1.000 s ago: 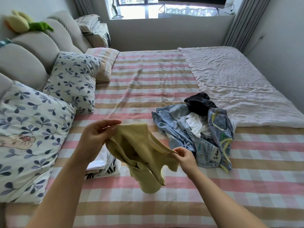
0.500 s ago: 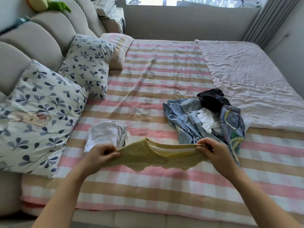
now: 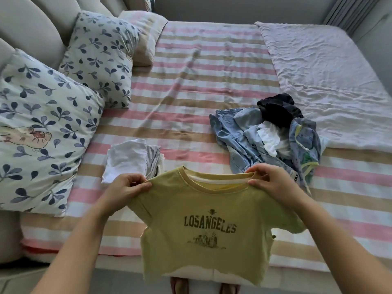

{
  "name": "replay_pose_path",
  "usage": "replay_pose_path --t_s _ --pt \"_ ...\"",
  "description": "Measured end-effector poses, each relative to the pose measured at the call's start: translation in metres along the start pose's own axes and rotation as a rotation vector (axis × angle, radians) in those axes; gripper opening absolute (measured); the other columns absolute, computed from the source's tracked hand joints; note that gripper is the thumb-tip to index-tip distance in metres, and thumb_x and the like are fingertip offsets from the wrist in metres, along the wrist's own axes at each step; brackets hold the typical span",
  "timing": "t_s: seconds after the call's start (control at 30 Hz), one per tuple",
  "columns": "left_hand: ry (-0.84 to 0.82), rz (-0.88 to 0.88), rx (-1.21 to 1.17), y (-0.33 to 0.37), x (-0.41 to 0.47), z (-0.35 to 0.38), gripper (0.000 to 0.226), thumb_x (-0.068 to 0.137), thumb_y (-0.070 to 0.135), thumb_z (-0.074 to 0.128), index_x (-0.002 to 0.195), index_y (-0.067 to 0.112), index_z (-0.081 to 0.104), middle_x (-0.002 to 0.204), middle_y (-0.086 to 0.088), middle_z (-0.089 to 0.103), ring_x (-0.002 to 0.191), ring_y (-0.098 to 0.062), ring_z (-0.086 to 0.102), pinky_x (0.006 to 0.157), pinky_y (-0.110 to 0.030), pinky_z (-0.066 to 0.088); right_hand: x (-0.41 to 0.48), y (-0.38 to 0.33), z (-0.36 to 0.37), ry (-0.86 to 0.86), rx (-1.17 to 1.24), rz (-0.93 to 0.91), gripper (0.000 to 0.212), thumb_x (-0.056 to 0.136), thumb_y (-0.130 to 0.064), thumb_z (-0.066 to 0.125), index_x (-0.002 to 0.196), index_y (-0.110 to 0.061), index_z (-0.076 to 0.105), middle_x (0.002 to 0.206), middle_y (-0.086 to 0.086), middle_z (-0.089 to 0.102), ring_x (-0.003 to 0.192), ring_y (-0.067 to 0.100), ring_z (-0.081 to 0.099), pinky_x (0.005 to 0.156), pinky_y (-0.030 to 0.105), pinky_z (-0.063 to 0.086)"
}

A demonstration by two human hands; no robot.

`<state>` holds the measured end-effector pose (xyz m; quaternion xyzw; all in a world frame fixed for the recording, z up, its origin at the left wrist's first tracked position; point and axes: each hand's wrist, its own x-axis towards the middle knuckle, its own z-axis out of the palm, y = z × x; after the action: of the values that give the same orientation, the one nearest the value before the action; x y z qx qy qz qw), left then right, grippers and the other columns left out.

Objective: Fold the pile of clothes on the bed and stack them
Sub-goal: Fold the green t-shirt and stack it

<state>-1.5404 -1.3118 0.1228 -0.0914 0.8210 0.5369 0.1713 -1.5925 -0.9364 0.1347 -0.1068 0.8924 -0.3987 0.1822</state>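
A yellow T-shirt [image 3: 203, 230] printed "LOS ANGELES" hangs spread out over the bed's near edge, print facing me. My left hand [image 3: 127, 187] pinches its left shoulder and my right hand [image 3: 273, 181] pinches its right shoulder. Behind the left shoulder lies a small stack of folded white and grey clothes [image 3: 131, 158] on the striped sheet. A loose pile of clothes [image 3: 265, 136], denim blue, white and dark navy, lies to the right of middle on the bed.
Two leaf-patterned pillows [image 3: 42, 124] lean on the padded headboard [image 3: 31, 28] at the left. A pale pink quilt [image 3: 328, 81] covers the bed's right side. The pink and tan striped sheet [image 3: 201, 71] shows bare between stack and pile. My feet [image 3: 180, 285] stand below the bed's edge.
The shirt went from a crumpled bunch to fully opened and hanging by its shoulders. My hands moved apart and nearer to me; the view tilted downward.
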Motion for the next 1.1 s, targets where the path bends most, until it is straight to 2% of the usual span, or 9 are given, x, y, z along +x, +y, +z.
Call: replay_pose_path --t_s 0.07,0.17,0.27,0.37,0.43,0.57,0.7,0.97,1.1 --pt "0.045 -0.038 0.046 -0.031 0.026 0.013 0.023 0.083 0.014 0.066 0.061 0.014 0.062 0.052 0.010 0.052 0.052 0.000 0.042 0.048 -0.009 0.031 0.024 0.027 0.020 -0.084 -0.050 0.069 0.029 0.079 -0.013 0.071 0.105 -0.024 0.064 0.093 -0.007 0.064 0.088 0.008 0.058 0.085 0.024 0.047" --pt "0.135 -0.083 0.085 -0.083 0.067 0.031 0.023 0.083 0.011 0.067 0.061 0.017 0.062 0.056 0.008 0.054 0.056 -0.004 0.045 0.051 -0.011 0.032 0.062 0.073 0.054 -0.105 -0.057 0.148 0.027 0.080 -0.010 0.070 0.104 -0.021 0.066 0.095 -0.005 0.065 0.091 0.011 0.059 0.087 0.027 0.046" --pt "0.231 -0.096 0.178 -0.128 0.108 0.048 0.020 0.082 0.008 0.067 0.064 0.016 0.061 0.068 -0.003 0.054 0.064 -0.013 0.047 0.056 -0.015 0.033 0.096 0.117 0.087 -0.017 -0.067 0.186 0.016 0.080 -0.010 0.070 0.095 -0.018 0.069 0.086 -0.005 0.067 0.084 0.013 0.061 0.079 0.026 0.046" --pt "0.324 -0.048 0.320 -0.160 0.150 0.066 0.007 0.082 0.005 0.065 0.075 0.004 0.065 0.079 -0.006 0.050 0.071 -0.018 0.048 0.062 -0.023 0.032 0.130 0.154 0.111 0.129 -0.106 0.191 0.009 0.082 -0.012 0.068 0.090 -0.012 0.071 0.080 -0.001 0.067 0.076 0.014 0.059 0.067 0.019 0.039" --pt "0.397 0.009 0.370 -0.172 0.179 0.074 0.007 0.083 0.003 0.063 0.078 -0.001 0.064 0.083 -0.010 0.051 0.075 -0.021 0.049 0.064 -0.022 0.030 0.156 0.171 0.121 0.214 -0.133 0.176 0.007 0.083 -0.016 0.067 0.087 -0.012 0.070 0.076 -0.004 0.064 0.072 0.013 0.056 0.061 0.015 0.037" --pt "0.494 0.062 0.441 -0.181 0.238 0.082 0.013 0.089 0.008 0.056 0.082 -0.001 0.062 0.078 -0.015 0.060 0.072 -0.024 0.051 0.063 -0.027 0.030 0.209 0.193 0.129 0.307 -0.195 0.172 0.012 0.085 -0.029 0.064 0.087 -0.018 0.068 0.076 -0.008 0.060 0.075 0.015 0.055 0.062 0.029 0.039" --pt "0.488 0.025 0.523 -0.196 0.292 0.082 0.015 0.091 0.011 0.054 0.085 -0.002 0.060 0.080 -0.023 0.063 0.074 -0.034 0.056 0.061 -0.033 0.032 0.259 0.210 0.140 0.320 -0.252 0.209 0.017 0.087 -0.035 0.062 0.093 -0.020 0.066 0.089 0.001 0.068 0.085 0.021 0.060 0.067 0.037 0.049" --pt "0.382 -0.082 0.705 -0.236 0.339 0.091 0.019 0.091 0.013 0.054 0.091 -0.005 0.061 0.096 -0.028 0.062 0.088 -0.039 0.057 0.072 -0.040 0.040 0.303 0.244 0.170 0.216 -0.431 0.287 0.027 0.091 -0.040 0.054 0.099 -0.017 0.063 0.099 0.009 0.068 0.094 0.030 0.059 0.074 0.035 0.045" --pt "0.375 -0.080 0.735 -0.236 0.335 0.096 0.017 0.087 0.009 0.057 0.100 -0.003 0.058 0.106 -0.026 0.057 0.099 -0.038 0.053 0.081 -0.042 0.041 0.295 0.254 0.154 -0.011 -0.558 0.301 0.040 0.084 -0.047 0.061 0.112 -0.019 0.056 0.110 0.007 0.062 0.106 0.028 0.055 0.074 0.036 0.044"
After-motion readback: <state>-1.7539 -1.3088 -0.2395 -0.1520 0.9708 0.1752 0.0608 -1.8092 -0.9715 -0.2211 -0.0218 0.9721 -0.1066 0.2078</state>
